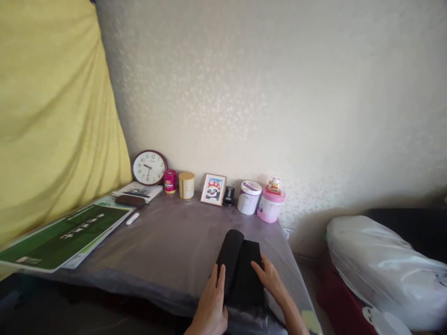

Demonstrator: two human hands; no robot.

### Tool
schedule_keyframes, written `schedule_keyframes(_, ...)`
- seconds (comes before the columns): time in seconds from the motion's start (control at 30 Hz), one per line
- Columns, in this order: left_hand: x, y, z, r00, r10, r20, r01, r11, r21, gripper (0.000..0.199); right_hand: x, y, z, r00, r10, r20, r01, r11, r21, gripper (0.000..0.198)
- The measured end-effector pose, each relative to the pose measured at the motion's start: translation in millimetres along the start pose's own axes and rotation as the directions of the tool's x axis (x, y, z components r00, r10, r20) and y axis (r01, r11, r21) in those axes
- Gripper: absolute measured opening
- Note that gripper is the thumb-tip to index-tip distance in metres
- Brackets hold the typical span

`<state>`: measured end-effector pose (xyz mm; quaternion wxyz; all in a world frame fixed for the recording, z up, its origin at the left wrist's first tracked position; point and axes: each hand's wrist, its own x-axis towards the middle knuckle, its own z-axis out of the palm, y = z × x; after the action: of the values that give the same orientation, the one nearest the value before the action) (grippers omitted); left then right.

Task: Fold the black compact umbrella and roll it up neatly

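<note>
Grip: left hand pinching, its fingers along the left side of a matte black folded bundle and its thumb by the lower end; right hand pinching the opposite edge, thumb laid on top. Fingers underneath are hidden.
Bundle: rounded like a roll on the left, flat on the right; at the near right part of a table with a smooth grey-purple cover. Whether it rests there or is lifted, I cannot tell.
Beyond the bundle: pink round tub with a small white-and-red figurine on its lid; just left, a white round tub with a purple-marked lid.
Back middle: small black object beside an upright wood-framed panda picture.
Back left: yellow ribbed canister, shiny magenta tin, round white clock with a dark red rim.
Left side: brown oblong case, slim white stick, flat green printed board.
Left edge: hanging yellow cloth.
Right floor side: translucent white plastic bag on a dark red box.
</note>
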<state>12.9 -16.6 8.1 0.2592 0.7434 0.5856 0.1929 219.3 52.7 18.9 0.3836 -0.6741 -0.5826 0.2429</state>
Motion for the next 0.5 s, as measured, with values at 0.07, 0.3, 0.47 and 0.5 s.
schedule_keyframes(0.07, 0, 0, 1, 1.0, -0.008, -0.01, 0.008, 1.0, -0.018, 0.09, 1, -8, 0, 0.997, -0.029, 0.076, 0.022, 0.996, 0.09, 0.032)
schedule_keyframes(0.3, 2, 1, 6, 0.999, -0.051, -0.006, 0.051, 0.999, 0.0, 0.09, 13, -57, 26, 0.984, -0.115, 0.14, 0.071, 0.956, 0.286, 0.028)
schedule_keyframes(0.47, 5, -5, 13, 0.999, -0.031, -0.025, 0.031, 0.999, 0.014, 0.092, 22, -68, 56, 0.983, -0.091, 0.162, 0.041, 0.957, 0.286, 0.023)
schedule_keyframes(0.5, 6, -7, 14, 0.999, -0.029, -0.029, 0.029, 0.999, 0.016, 0.092, 24, -67, 61, 0.985, -0.086, 0.153, 0.042, 0.961, 0.273, 0.023)
